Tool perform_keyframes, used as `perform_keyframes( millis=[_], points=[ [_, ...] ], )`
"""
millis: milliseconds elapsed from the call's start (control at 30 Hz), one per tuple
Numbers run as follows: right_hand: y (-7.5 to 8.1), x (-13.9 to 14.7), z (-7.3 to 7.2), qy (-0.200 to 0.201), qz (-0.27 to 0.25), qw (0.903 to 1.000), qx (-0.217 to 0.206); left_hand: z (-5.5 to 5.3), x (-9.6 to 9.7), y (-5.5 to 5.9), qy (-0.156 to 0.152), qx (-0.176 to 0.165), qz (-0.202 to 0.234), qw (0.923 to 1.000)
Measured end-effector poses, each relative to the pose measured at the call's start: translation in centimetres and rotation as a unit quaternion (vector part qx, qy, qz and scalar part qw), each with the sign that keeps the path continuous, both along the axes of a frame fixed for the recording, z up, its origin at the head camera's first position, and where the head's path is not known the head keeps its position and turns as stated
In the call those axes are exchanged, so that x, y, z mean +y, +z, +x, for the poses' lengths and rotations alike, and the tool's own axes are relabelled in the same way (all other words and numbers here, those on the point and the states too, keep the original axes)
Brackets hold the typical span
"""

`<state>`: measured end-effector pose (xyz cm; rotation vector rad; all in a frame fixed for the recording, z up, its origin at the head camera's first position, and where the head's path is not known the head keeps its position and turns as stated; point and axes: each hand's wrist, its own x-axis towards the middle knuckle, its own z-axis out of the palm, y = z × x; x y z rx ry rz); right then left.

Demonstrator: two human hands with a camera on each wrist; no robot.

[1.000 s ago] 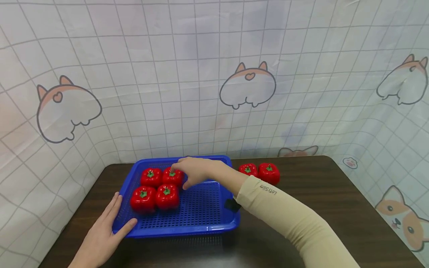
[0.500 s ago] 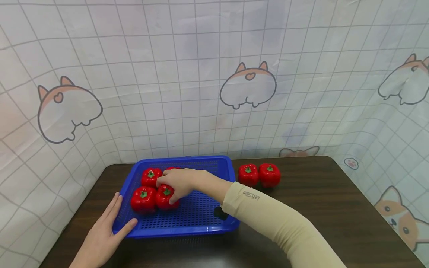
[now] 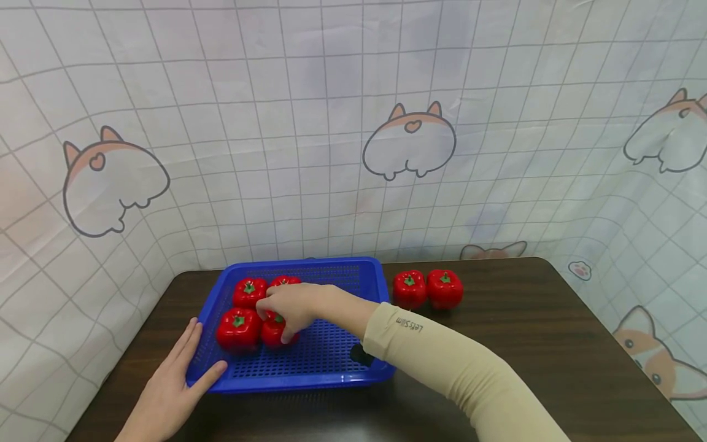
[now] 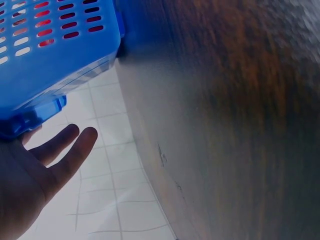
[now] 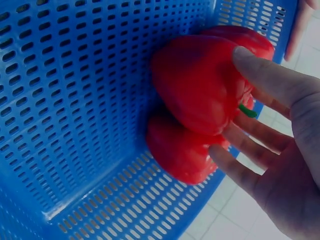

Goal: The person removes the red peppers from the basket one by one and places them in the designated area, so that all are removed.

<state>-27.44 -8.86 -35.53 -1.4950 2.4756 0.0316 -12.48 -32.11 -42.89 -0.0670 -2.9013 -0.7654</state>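
My right hand is over the blue basket and grips the front right red bell pepper, partly hidden under it. The right wrist view has the thumb on one side of that bell pepper and fingers near its green stem. Beside it in the basket sit the front left bell pepper, the back left one and the back right one, which the hand partly covers. My left hand rests with straight, spread fingers at the basket's left front corner, thumb on the rim.
Two more bell peppers, one nearer and one to its right, stand on the dark wooden table right of the basket. A white gridded cloth with cartoon dogs hangs behind and beside the table.
My right hand has moved from the back right bell pepper forward to the front right one and closed round it. That pepper has shifted slightly right. The left hand stays put.
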Motion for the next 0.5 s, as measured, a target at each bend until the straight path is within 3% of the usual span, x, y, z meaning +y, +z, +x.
perform_keyframes(
  millis=[233, 500],
  points=[
    [-0.11, 0.09, 0.43, -0.016, 0.005, 0.9994, -0.029, -0.02, 0.06, 0.02, 0.003, -0.007, -0.003, 1.0000],
    [-0.01, 0.25, 0.61, -0.018, 0.019, 0.9991, -0.033, -0.10, 0.06, 0.09, 0.003, -0.007, -0.005, 1.0000]
  ],
)
